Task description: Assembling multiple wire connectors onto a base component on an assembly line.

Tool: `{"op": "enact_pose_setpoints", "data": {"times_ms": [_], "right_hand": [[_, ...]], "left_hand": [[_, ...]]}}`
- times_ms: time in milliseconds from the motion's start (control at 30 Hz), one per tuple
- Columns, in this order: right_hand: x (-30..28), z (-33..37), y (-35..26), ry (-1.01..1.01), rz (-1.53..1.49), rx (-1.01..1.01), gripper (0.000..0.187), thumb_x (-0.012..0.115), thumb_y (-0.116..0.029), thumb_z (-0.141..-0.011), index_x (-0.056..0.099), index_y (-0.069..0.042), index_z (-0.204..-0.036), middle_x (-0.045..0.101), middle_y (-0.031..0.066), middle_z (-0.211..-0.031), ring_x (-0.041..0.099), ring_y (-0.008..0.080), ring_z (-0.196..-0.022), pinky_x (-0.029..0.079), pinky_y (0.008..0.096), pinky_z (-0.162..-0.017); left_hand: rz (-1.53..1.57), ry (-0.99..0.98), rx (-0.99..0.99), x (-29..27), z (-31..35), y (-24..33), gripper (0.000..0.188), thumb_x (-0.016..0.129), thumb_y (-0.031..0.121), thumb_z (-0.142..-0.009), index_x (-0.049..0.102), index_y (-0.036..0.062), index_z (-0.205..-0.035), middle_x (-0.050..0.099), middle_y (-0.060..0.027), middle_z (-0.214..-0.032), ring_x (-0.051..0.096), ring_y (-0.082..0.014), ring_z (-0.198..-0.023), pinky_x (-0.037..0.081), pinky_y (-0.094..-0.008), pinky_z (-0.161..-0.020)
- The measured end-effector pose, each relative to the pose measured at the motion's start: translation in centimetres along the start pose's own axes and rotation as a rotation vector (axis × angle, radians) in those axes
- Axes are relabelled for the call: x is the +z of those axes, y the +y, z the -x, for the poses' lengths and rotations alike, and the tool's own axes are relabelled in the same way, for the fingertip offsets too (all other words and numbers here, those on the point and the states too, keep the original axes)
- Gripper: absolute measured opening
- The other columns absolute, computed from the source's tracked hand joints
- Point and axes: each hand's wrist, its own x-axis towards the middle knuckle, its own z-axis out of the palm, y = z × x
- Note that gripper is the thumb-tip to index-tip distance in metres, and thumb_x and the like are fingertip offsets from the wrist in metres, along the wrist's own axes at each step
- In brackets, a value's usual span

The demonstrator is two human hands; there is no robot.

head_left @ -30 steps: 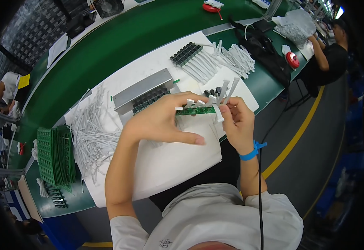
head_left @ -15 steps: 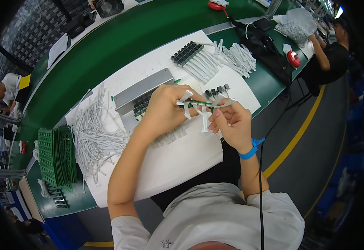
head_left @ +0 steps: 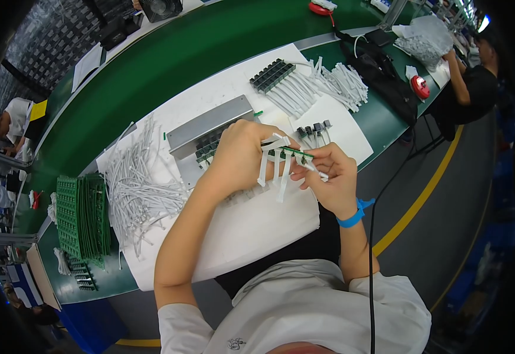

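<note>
2 hands hold 1 green strip; white paper lies bare toward its near edge.

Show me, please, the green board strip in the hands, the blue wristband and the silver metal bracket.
Green board strip point(head_left: 298, 153), head view: middle of its visible length.
Blue wristband point(head_left: 352, 219), head view: on the band itself.
Silver metal bracket point(head_left: 209, 125), head view: its flat upper face.

The circuit strip spans the left hand and right hand, above a paper sheet on the workbench. The fixture lies beyond the left hand, the cable pile left, the board stack farther left.
</note>
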Motion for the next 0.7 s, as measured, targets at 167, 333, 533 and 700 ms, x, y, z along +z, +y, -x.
{"op": "enact_pose_setpoints", "data": {"times_ms": [167, 333, 533, 700], "right_hand": [[-0.4, 0.0, 0.5, -0.012, 0.02, -0.045, 0.015, 0.06, 0.007, -0.091, 0.058, 0.008, -0.106, 0.073, 0.0183, -0.093, 0.076, 0.0232, -0.084, 0.063, 0.028, -0.063], [-0.5, 0.1, 0.5, -0.012, -0.012, -0.009, 0.014, 0.06, 0.007, -0.092, 0.059, 0.008, -0.106, 0.073, 0.0175, -0.094, 0.076, 0.0214, -0.083, 0.063, 0.0281, -0.062], [-1.1, -0.1, 1.7, 0.025, 0.03, -0.026, 0.016, 0.064, 0.006, -0.09, 0.061, 0.008, -0.105, 0.074, 0.0147, -0.092, 0.073, 0.0158, -0.076, 0.063, 0.0273, -0.065], [-1.4, -0.2, 0.3, 0.034, 0.058, -0.051, 0.016, 0.07, 0.004, -0.086, 0.065, 0.007, -0.101, 0.074, 0.0131, -0.087, 0.074, 0.0156, -0.075, 0.06, 0.0253, -0.069]], "left_hand": [[0.05, 0.009, 0.014, 0.3, -0.1, 0.1, 0.027, 0.083, 0.004, -0.065, 0.078, 0.0, -0.092, 0.075, -0.0117, -0.082, 0.07, -0.0164, -0.07, 0.054, -0.0276, -0.069], [0.026, 0.019, -0.002, 0.7, -0.1, 0.1, 0.027, 0.084, 0.005, -0.065, 0.077, 0.0013, -0.09, 0.075, -0.0117, -0.082, 0.071, -0.0182, -0.07, 0.054, -0.0283, -0.069], [-0.429, 0.066, 0.123, 1.0, 0.4, 1.4, 0.03, 0.084, 0.008, -0.065, 0.077, 0.0046, -0.094, 0.074, -0.0139, -0.085, 0.071, -0.0298, -0.075, 0.055, -0.0317, -0.072], [-0.024, 0.09, 0.094, 1.9, 0.1, 0.6, 0.026, 0.08, 0.01, -0.072, 0.077, 0.0063, -0.098, 0.074, -0.0133, -0.087, 0.072, -0.0277, -0.075, 0.055, -0.0317, -0.072]]}}
